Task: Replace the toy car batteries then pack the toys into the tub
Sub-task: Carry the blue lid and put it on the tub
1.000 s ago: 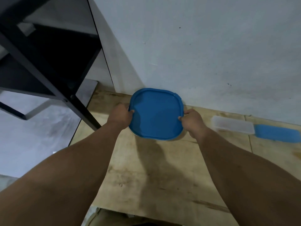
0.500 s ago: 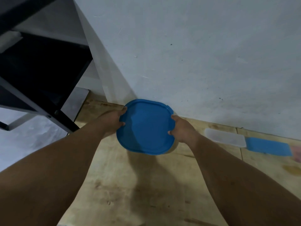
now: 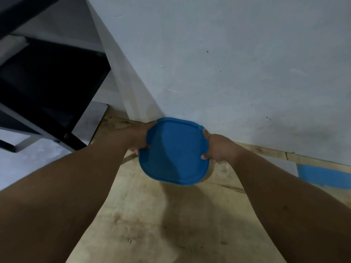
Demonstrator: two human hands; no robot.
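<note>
A tub with a blue lid (image 3: pixel 173 151) is held above the wooden board (image 3: pixel 152 224), near the white wall. My left hand (image 3: pixel 141 136) grips its left side, fingers curled under the rim. My right hand (image 3: pixel 216 147) grips its right side, thumb on the lid's edge. The lid covers the tub; only a pale sliver of the tub's wall shows at the lower right. What lies inside is hidden. No toy car or batteries are in view.
A second blue lid (image 3: pixel 326 177) lies at the right edge on the board, with a clear flat container (image 3: pixel 286 165) beside it, partly behind my right forearm. A black metal frame (image 3: pixel 47 103) stands at the left over grey floor.
Both hands have drawn the lidded tub toward me, away from the wall, and it now tilts slightly. The view has shifted downward and left.
</note>
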